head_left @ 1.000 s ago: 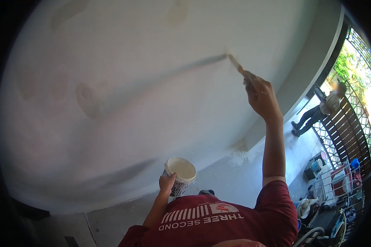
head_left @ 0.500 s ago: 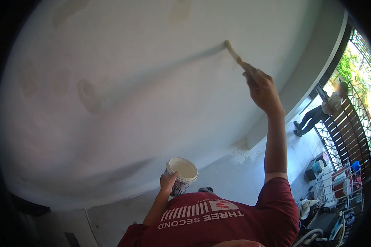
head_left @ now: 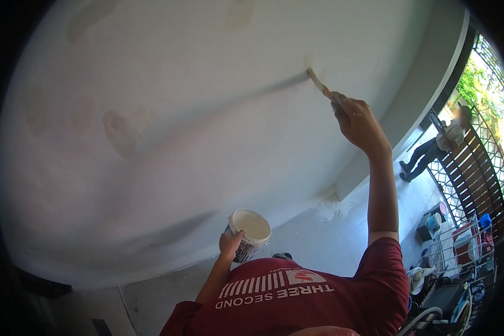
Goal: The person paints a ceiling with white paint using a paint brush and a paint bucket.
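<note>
My right hand (head_left: pixel 357 119) is closed around the handle of a brush (head_left: pixel 317 82), raised at the upper right. The brush's tip touches or nearly touches the pale wall (head_left: pixel 224 140), beside a faint damp-looking patch. A long shadow stretches leftward from the tip. Low in the view, my left hand (head_left: pixel 230 243) grips the rim of a white bucket (head_left: pixel 256 228) with creamy paint-like contents, held in front of my dark red shirt.
At the right, a person (head_left: pixel 451 137) stands by a slatted gate (head_left: pixel 476 168). A wire rack (head_left: pixel 459 246) with assorted items is at the lower right. Tan patches mark the wall. The grey floor (head_left: pixel 297 238) meets the wall's base.
My right hand and the brush have moved slightly down the view along the wall, and a faint patch shows above the tip. The bucket has shifted slightly up and right.
</note>
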Demonstrator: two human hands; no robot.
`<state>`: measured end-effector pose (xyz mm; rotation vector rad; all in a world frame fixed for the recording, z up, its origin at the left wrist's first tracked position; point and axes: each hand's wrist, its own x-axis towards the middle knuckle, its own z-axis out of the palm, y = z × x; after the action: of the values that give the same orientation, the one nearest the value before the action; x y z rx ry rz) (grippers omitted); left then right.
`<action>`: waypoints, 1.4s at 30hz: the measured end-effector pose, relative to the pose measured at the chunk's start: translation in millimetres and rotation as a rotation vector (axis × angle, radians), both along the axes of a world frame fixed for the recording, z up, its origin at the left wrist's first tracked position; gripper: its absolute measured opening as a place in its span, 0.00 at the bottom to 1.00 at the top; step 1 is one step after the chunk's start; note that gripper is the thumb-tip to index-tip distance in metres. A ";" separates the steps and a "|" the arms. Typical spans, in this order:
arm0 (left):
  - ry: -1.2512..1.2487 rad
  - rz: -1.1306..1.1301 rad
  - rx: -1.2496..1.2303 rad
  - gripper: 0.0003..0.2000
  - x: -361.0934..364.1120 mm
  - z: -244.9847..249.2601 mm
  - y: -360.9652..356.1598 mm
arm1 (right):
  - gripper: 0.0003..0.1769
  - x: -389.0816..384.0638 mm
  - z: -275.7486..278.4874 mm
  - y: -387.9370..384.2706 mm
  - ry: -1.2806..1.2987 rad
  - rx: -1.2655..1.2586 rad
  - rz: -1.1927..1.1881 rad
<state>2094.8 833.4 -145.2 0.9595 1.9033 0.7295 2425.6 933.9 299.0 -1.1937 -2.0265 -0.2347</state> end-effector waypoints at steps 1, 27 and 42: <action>-0.008 0.014 0.014 0.27 0.3 6.1 -1.0 | 0.12 0.4 5.0 -5.0 -0.002 -0.044 -0.017; -0.046 -0.018 0.032 0.23 5.3 33.4 -1.0 | 0.18 -8.2 4.7 15.6 0.292 0.213 0.221; -0.044 0.040 0.000 0.27 1.7 -8.0 1.3 | 0.09 16.7 5.9 15.8 0.113 0.036 0.049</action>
<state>2096.5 834.7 -153.2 0.8998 1.8889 0.7681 2442.3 949.7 304.9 -1.1084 -1.9427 -0.1751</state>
